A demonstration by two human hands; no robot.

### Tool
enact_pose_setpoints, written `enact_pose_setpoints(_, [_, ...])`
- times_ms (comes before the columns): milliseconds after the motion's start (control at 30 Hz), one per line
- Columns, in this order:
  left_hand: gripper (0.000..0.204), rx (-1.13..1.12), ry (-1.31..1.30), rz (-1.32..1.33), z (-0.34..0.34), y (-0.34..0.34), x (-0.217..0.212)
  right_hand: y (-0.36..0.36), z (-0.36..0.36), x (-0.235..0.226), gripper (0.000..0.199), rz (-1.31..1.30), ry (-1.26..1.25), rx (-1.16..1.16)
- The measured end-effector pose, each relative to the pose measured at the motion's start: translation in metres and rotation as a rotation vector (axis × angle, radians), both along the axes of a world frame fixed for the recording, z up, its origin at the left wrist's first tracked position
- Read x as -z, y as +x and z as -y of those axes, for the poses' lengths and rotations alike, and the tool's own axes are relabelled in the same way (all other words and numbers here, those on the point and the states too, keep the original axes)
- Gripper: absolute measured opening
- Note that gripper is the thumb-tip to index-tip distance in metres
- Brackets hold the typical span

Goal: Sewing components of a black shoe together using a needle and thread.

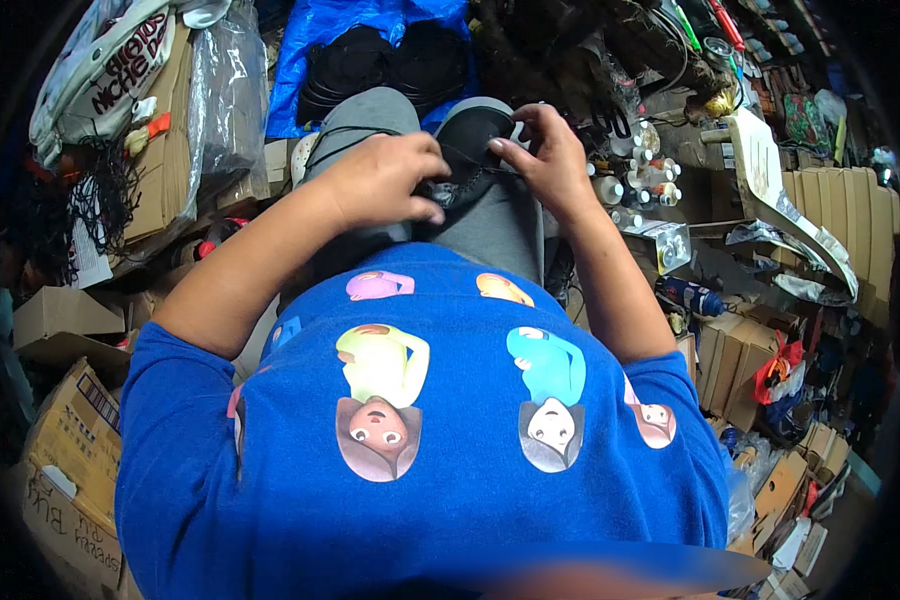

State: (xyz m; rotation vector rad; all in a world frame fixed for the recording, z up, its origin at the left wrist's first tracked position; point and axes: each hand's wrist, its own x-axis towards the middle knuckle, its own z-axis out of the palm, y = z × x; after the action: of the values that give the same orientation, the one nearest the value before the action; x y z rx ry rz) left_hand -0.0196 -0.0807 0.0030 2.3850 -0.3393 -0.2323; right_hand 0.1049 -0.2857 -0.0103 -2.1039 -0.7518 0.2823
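Note:
A black shoe upper (478, 137) lies across my right thigh, its lower end dark and shiny. My left hand (402, 180) is at that lower end, fingers bent and thumb apart, with the shiny part between them. On the other side, my right hand (548, 160) has its thumb tip over the black surface and its forefinger bent at the edge, a gap showing between the two. Thin dark thread seems to run between my hands, but it is too fine to follow. Black cord (345, 135) lies loosely over my grey left trouser leg (375, 105).
Beyond my knees, black rounded pieces (390, 65) are stacked on blue plastic sheeting (288, 60). Small white-capped bottles (660, 180) and a pale plastic chair part (765, 165) are at the right. Cardboard (160, 140) and boxes (70, 325) crowd the left.

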Motion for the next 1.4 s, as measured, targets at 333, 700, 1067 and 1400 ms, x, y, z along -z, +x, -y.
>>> enact_pose_setpoints(333, [0.027,-0.174,-0.341,0.107,0.034,0.068,0.049,-0.005,0.011,-0.028,0.023,-0.156,-0.265,-0.411])
enact_pose_setpoints(700, [0.022,0.036,-0.251,-0.045,0.002,0.091,0.022,-0.015,0.031,-0.052,0.027,0.056,-0.275,-0.261])
enact_pose_setpoints(1067, [0.025,0.164,-0.316,-0.21,-0.008,0.093,0.011,-0.018,0.005,-0.063,0.027,0.211,-0.51,-0.289])
enact_pose_setpoints(1400, [0.025,0.159,-0.256,-0.197,-0.008,0.091,0.008,-0.013,0.004,-0.054,0.027,-0.045,-0.447,-0.201])
